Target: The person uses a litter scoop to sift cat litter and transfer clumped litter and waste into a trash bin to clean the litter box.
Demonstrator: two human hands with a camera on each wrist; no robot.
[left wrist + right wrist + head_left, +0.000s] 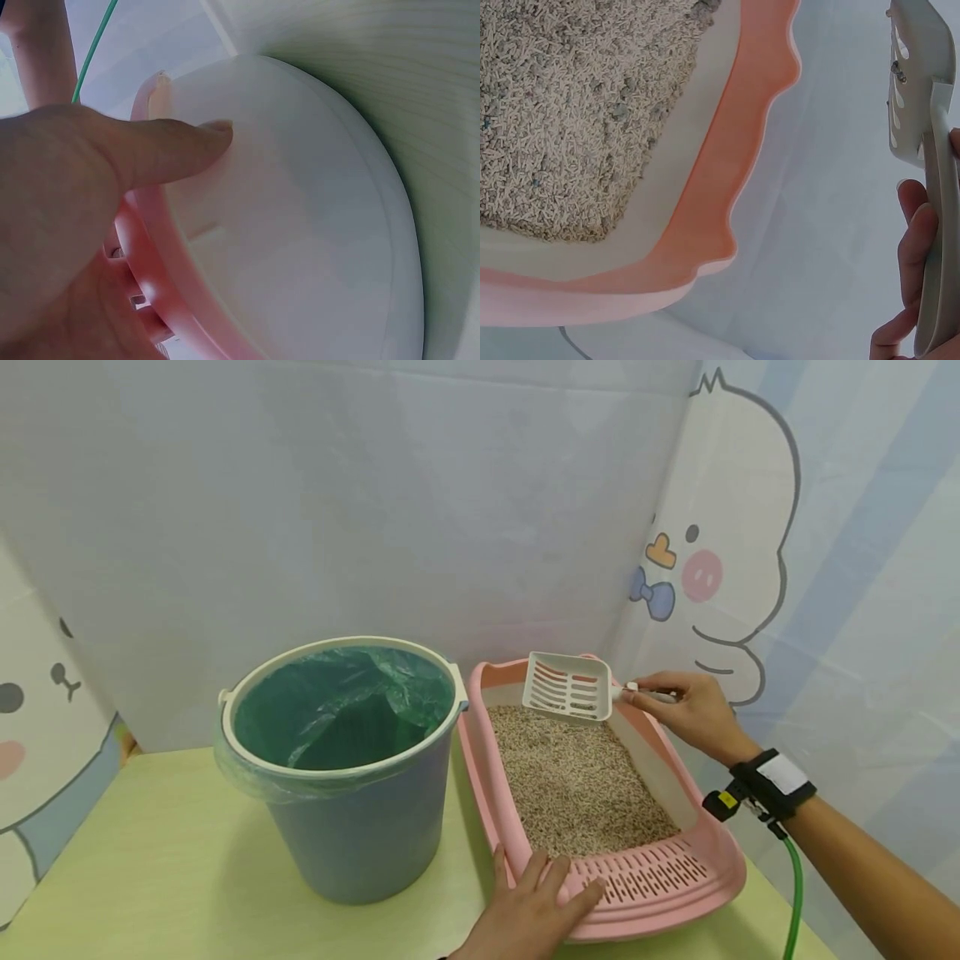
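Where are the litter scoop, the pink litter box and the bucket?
litter scoop (567,687), head view, slotted blade.
pink litter box (647,877), head view, slotted near rim.
bucket (360,835), head view, blue outer wall.

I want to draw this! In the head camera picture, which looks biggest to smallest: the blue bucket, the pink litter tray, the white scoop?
1. Pink plastic litter tray and blue plastic bucket: look alike, unsure.
2. White slotted plastic scoop: clearly smallest.

No readable words, numbers or brand marks showed anywhere, white patch on the black wrist strap (780,774) was blank, backdrop panels (720,560) bore only cartoon animal drawings, bucket (360,827) and litter tray (675,877) carried no lettering
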